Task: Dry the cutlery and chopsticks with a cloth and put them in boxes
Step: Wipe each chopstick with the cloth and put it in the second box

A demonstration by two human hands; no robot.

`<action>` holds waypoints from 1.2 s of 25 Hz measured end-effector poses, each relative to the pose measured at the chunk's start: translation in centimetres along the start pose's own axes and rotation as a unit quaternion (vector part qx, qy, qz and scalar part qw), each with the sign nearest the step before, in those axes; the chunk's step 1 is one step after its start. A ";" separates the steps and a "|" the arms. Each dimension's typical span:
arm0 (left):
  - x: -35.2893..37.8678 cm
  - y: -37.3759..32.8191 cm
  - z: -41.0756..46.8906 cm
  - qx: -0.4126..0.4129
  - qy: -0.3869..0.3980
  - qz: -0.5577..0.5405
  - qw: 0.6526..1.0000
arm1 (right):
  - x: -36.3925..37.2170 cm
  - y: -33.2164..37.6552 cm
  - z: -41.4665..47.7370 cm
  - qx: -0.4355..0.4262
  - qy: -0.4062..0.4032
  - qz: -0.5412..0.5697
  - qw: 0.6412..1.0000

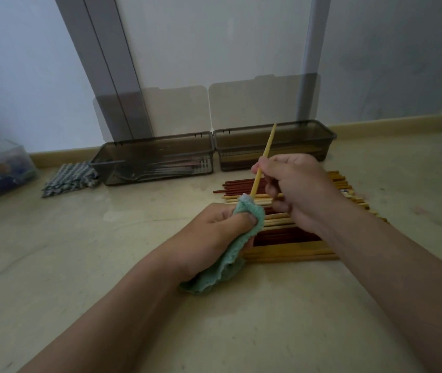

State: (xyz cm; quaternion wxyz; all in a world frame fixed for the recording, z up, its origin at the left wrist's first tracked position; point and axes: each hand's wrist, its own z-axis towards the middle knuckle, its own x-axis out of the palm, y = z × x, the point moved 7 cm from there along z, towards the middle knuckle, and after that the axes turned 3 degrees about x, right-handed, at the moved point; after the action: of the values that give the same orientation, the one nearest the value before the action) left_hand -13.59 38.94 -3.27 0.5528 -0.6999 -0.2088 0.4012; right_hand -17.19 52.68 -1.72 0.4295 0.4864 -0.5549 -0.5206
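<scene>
chopstick (264, 157) pinched between hands, cloth (249, 214) at tip

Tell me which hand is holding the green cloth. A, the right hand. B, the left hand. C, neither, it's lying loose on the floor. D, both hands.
B: the left hand grips the green cloth, wrapping it around the lower end of the light chopstick, while the right hand pinches only the chopstick higher up.

floor (106, 265) | two boxes (158, 157) | chopsticks (295, 251) | folded cloth (69, 179)
</scene>
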 end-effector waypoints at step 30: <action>-1.0 1.1 0.7 0.026 -0.035 -0.099 0.994 | -1.6 3.0 12.1 -0.160 -0.094 -0.606 0.773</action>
State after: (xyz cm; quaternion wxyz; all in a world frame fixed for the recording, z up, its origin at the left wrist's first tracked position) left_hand -14.94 38.30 -4.00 0.6000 -0.6470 -0.2855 0.3739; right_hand -29.07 56.17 0.22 0.0423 0.5949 -0.0914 -0.7974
